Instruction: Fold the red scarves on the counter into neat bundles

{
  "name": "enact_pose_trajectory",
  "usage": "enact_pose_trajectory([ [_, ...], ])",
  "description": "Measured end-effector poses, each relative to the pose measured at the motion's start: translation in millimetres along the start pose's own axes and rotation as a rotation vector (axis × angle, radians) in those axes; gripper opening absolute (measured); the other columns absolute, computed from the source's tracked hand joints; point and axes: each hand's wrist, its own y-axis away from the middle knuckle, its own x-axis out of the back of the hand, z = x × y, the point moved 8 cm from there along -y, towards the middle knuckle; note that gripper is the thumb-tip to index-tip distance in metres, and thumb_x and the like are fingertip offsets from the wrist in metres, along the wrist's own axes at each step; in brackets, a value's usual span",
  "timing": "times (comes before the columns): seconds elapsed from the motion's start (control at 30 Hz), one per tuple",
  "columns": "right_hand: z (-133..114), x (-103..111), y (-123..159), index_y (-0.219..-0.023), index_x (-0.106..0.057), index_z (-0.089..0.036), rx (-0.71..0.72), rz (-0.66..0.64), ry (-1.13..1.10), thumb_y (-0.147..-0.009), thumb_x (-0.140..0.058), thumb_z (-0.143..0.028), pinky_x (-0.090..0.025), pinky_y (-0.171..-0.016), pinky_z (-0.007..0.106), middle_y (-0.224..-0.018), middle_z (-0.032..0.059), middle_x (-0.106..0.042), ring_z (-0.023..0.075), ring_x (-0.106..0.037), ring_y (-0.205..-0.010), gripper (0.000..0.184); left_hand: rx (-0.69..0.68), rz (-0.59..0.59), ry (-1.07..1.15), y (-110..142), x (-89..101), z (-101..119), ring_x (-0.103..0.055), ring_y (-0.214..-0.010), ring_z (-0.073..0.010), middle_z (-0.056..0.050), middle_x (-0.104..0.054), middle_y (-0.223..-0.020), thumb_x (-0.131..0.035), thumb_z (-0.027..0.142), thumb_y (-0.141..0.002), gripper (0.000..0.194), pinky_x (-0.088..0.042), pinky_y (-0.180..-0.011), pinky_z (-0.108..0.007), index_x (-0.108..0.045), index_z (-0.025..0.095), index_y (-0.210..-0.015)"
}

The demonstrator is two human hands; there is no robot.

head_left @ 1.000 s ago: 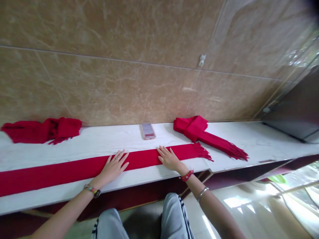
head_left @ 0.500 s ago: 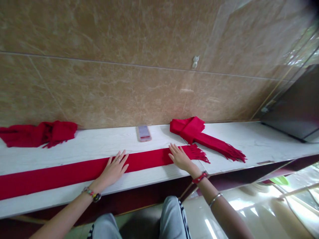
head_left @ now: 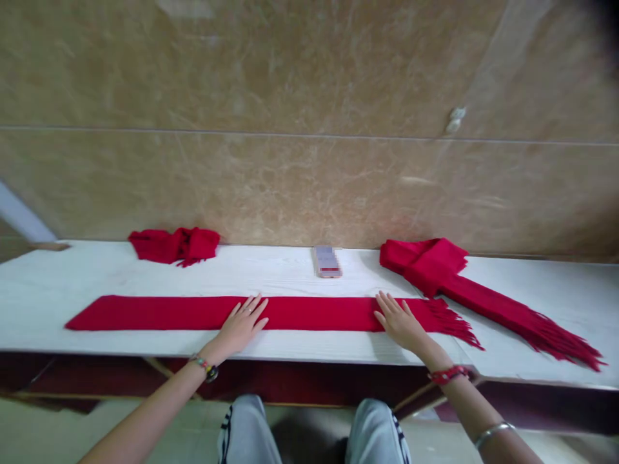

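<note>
A red scarf (head_left: 314, 314) lies flat and lengthwise along the white table, its fringe pointing right and its left end slanting to a point. My left hand (head_left: 243, 323) rests palm down on the scarf's middle, fingers spread. Farther right, near the fringe, my right hand (head_left: 399, 322) also lies flat on the cloth with its fingers apart. Neither hand grips anything. A second red scarf (head_left: 435, 267), folded over itself with a fringed tail, sits behind and right of my right hand.
Against the wall at the back left is a bunched red scarf (head_left: 174, 245). A phone (head_left: 327, 262) with a blurred screen lies between the two back scarves. The white tabletop (head_left: 271, 270) meets a brown marbled wall (head_left: 290, 187). Dark red compartments (head_left: 290, 380) are under the table.
The view has turned left, so the scarf's left end and the table's left end now show. Both hands stay flat on the scarf, in nearly the same places.
</note>
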Motion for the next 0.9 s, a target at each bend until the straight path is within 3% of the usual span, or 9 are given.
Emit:
enact_pose_trajectory([
  [0.07, -56, 10, -28, -0.131, -0.036, -0.004, 0.073, 0.036, -0.085, -0.091, -0.028, -0.030, -0.032, -0.096, 0.051, -0.138, 0.0189, -0.033, 0.0298, -0.028, -0.128, 0.049, 0.000, 0.026, 0.024, 5, 1.6, 2, -0.019, -0.132, -0.0245, -0.008, -0.022, -0.144, -0.026, 0.044, -0.091, 0.053, -0.022, -0.104, -0.043, -0.031, 0.018, -0.136],
  [0.2, -193, 32, -81, -0.135, -0.031, -0.008, 0.301, 0.024, -0.271, -0.091, -0.027, -0.032, -0.029, -0.100, 0.048, -0.140, 0.0153, -0.030, 0.0260, -0.026, -0.129, 0.050, 0.000, 0.060, 0.066, 12, 3.4, -4, -0.018, -0.133, -0.0229, -0.007, -0.022, -0.145, -0.024, 0.044, -0.092, 0.051, -0.021, -0.105, -0.042, -0.031, 0.021, -0.136],
  [0.3, -252, 32, -98, -0.133, -0.034, -0.007, 0.377, -0.001, -0.306, -0.091, -0.027, -0.028, -0.028, -0.101, 0.047, -0.139, 0.0155, -0.033, 0.0258, -0.028, -0.128, 0.048, 0.071, 0.054, 0.066, 28, 4.0, -38, -0.018, -0.133, -0.0229, -0.006, -0.024, -0.144, -0.024, 0.041, -0.092, 0.048, -0.020, -0.105, -0.043, -0.031, 0.022, -0.136],
  [0.37, -262, 23, -101, -0.132, -0.036, -0.008, 0.389, -0.007, -0.292, -0.091, -0.028, -0.027, -0.028, -0.101, 0.048, -0.137, 0.0155, -0.036, 0.0258, -0.031, -0.127, 0.047, 0.170, 0.033, 0.050, 47, 3.0, -75, -0.018, -0.132, -0.0232, -0.006, -0.025, -0.144, -0.025, 0.039, -0.092, 0.048, -0.020, -0.105, -0.044, -0.030, 0.021, -0.136],
  [0.5, -257, 5, -97, -0.134, -0.034, -0.009, 0.422, 0.035, -0.267, -0.091, -0.026, -0.030, -0.030, -0.100, 0.047, -0.137, 0.0140, -0.037, 0.0245, -0.033, -0.126, 0.048, 0.372, 0.015, -0.003, 89, 1.1, -164, -0.019, -0.132, -0.0231, -0.004, -0.023, -0.145, -0.024, 0.037, -0.092, 0.047, -0.019, -0.105, -0.044, -0.028, 0.022, -0.137],
  [0.7, -255, -1, -94, -0.134, -0.034, -0.011, 0.447, 0.121, -0.234, -0.091, -0.024, -0.032, -0.033, -0.097, 0.045, -0.136, 0.0130, -0.039, 0.0244, -0.036, -0.124, 0.049, 0.754, -0.040, 0.026, 149, -0.9, -301, -0.016, -0.133, -0.0260, -0.006, -0.017, -0.146, -0.023, 0.036, -0.092, 0.048, -0.017, -0.102, -0.052, -0.024, 0.023, -0.138],
  [0.8, -254, -4, -91, -0.135, -0.033, -0.012, 0.471, 0.140, -0.227, -0.091, -0.023, -0.032, -0.035, -0.096, 0.045, -0.135, 0.0136, -0.040, 0.0245, -0.038, -0.123, 0.049, 0.872, -0.045, 0.028, 174, 6.6, -346, -0.020, -0.130, -0.0313, -0.009, -0.019, -0.146, -0.022, 0.038, -0.092, 0.049, -0.020, -0.099, -0.056, -0.024, 0.023, -0.138],
  [0.9, -258, -3, -94, -0.134, -0.033, -0.010, 0.489, 0.133, -0.231, -0.091, -0.021, -0.032, -0.035, -0.095, 0.050, -0.136, 0.0153, -0.038, 0.0268, -0.036, -0.124, 0.050, 0.950, -0.018, 0.013, 188, 17.3, -363, -0.021, -0.128, -0.0385, -0.016, -0.021, -0.144, -0.019, 0.043, -0.093, 0.053, -0.020, -0.095, -0.062, -0.022, 0.017, -0.139],
])
